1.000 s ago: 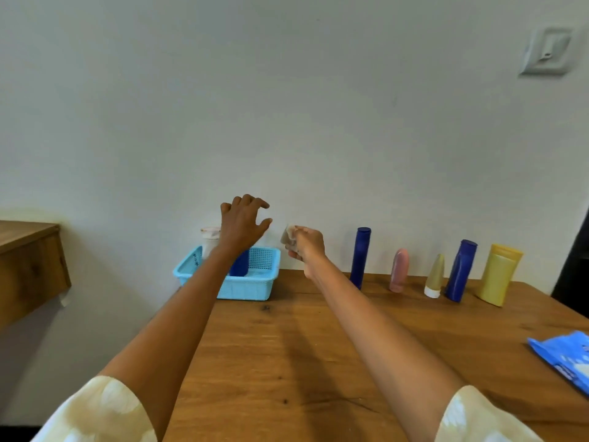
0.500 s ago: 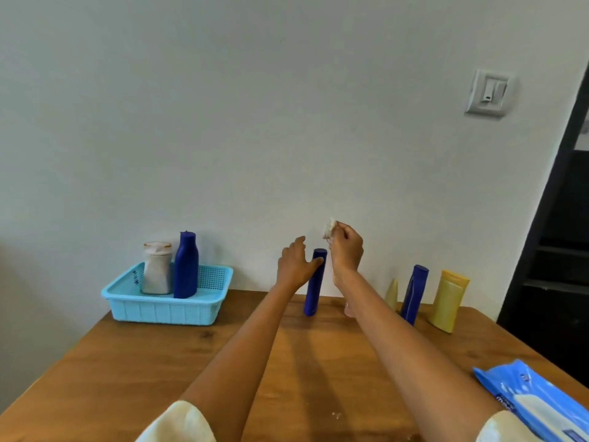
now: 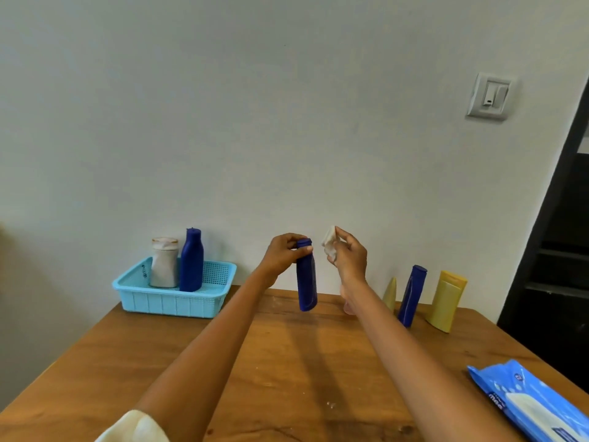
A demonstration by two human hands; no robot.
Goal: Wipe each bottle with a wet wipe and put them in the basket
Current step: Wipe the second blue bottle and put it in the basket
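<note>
Bottle and wipe at frame centre
Left hand [image 3: 282, 255] grips the blue bottle [image 3: 306, 280] by its top; right hand [image 3: 349, 256] pinches a crumpled wet wipe [image 3: 329, 244] just beside it.

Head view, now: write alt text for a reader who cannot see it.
A person's left hand holds a dark blue bottle by its top above a wooden table, while the right hand pinches a crumpled wet wipe beside it. Two bottles stand in a light blue basket.

A wooden table [image 3: 287, 362] stands against the wall. On it: a basket [image 3: 169, 301], three upright bottles [image 3: 411, 295], a wipes pack [image 3: 535, 403].
</note>
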